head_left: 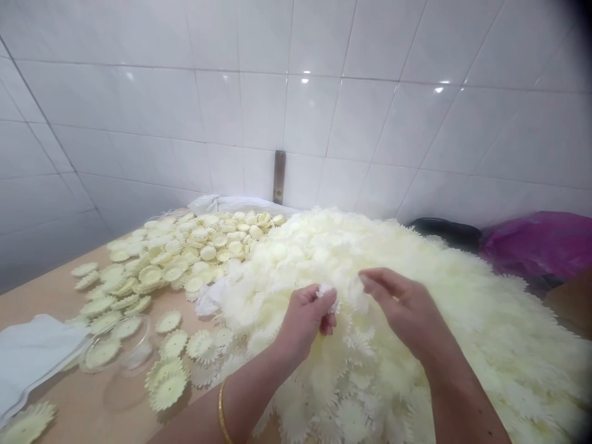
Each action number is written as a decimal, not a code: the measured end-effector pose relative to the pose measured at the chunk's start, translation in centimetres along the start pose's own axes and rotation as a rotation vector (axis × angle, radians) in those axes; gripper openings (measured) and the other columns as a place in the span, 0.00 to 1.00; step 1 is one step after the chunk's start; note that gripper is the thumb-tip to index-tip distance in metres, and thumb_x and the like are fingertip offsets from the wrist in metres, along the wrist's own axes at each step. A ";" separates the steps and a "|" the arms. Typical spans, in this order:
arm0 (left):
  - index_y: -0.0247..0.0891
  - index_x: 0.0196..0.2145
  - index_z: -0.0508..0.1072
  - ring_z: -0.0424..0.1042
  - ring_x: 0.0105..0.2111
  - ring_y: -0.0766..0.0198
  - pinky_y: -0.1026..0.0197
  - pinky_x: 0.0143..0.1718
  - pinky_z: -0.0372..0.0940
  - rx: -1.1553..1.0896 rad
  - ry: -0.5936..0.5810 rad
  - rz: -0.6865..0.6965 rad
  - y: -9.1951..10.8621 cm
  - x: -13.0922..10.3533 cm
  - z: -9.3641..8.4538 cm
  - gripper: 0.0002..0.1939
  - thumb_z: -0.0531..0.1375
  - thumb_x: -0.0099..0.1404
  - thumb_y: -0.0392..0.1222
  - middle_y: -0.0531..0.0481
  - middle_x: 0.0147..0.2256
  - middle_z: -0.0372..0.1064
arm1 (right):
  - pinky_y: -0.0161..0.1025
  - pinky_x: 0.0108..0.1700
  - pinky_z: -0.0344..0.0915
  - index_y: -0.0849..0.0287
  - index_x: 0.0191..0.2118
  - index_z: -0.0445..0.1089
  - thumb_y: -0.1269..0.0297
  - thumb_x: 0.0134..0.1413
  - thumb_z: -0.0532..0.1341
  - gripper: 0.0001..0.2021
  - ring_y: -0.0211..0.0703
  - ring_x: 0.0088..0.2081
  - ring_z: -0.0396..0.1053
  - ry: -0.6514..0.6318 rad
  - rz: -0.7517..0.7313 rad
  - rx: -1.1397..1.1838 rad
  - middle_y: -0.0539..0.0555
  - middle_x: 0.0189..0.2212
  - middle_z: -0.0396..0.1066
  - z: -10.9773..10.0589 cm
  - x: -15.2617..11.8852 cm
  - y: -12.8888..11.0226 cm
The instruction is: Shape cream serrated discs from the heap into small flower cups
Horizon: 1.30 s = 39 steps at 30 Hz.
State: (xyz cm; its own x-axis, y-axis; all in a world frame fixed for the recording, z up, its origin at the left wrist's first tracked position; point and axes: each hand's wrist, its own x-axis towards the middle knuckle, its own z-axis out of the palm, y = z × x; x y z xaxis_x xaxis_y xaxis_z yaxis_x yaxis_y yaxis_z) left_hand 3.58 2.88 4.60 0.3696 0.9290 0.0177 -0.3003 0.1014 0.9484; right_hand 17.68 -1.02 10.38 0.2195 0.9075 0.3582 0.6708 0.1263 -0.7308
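Note:
My left hand (pixel 303 320), with a gold bangle on its wrist, is closed on a small white scalloped flower piece (pixel 329 296) between thumb and fingers. To its right, my right hand (pixel 402 305) is raised with thumb and fingertips pressed together. Whatever may be in that pinch is too small or pale to tell. Both hands are over a big heap of pale cream flower pieces (pixel 444 308) with toothed edges. Left of the heap lie many round, yellowish flower discs (pixel 152 277), some stacked together.
A clear plastic cup (pixel 136 345) and a folded white cloth or paper (pixel 34 357) lie on the tan tabletop (pixel 124 413). A white tiled wall (pixel 259 105) with a metal bracket (pixel 279 176) rises behind. A black item (pixel 446 231) and a magenta plastic bag (pixel 539 240) are at right.

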 end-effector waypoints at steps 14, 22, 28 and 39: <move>0.34 0.18 0.62 0.52 0.11 0.75 0.68 0.14 0.46 -0.142 -0.074 -0.089 0.4 -0.1 0.2 0.23 0.53 0.55 0.59 0.56 0.12 0.56 | 0.38 0.37 0.61 0.60 0.23 0.66 0.60 0.52 0.53 0.13 0.43 0.30 0.65 -0.391 -0.111 0.234 0.51 0.22 0.68 1.3 0.0 -0.3; 0.34 0.20 0.62 0.59 0.15 0.73 0.67 0.19 0.53 -0.112 -0.151 -0.055 0.8 -0.5 0.3 0.16 0.60 0.54 0.48 0.53 0.16 0.62 | 0.34 0.27 0.54 0.58 0.21 0.57 0.62 0.53 0.49 0.12 0.38 0.23 0.59 0.099 -0.005 -0.071 0.48 0.18 0.61 1.0 0.5 0.9; 0.34 0.19 0.62 0.61 0.16 0.72 0.66 0.21 0.55 -0.031 -0.094 -0.023 0.9 -0.7 0.2 0.15 0.59 0.54 0.47 0.51 0.18 0.65 | 0.36 0.29 0.57 0.59 0.33 0.65 0.55 0.50 0.55 0.12 0.40 0.26 0.63 0.331 0.063 -0.249 0.53 0.26 0.66 -1.0 0.7 2.0; 0.37 0.17 0.56 0.53 0.13 0.74 0.68 0.15 0.46 -0.015 -0.001 -0.041 0.6 -0.7 0.4 0.20 0.63 0.48 0.48 0.59 0.12 0.53 | 0.38 0.36 0.61 0.59 0.31 0.69 0.57 0.50 0.56 0.11 0.44 0.34 0.66 -0.083 -0.072 0.058 0.53 0.30 0.70 -1.1 -0.3 -0.4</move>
State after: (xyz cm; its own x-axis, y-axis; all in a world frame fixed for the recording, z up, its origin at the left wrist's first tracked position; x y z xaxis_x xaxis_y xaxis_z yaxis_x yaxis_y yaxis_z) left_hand 3.53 2.12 5.27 0.3823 0.9238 -0.0205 -0.2984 0.1445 0.9434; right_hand 18.12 -1.72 11.17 0.1114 0.9248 0.3637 0.6403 0.2131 -0.7380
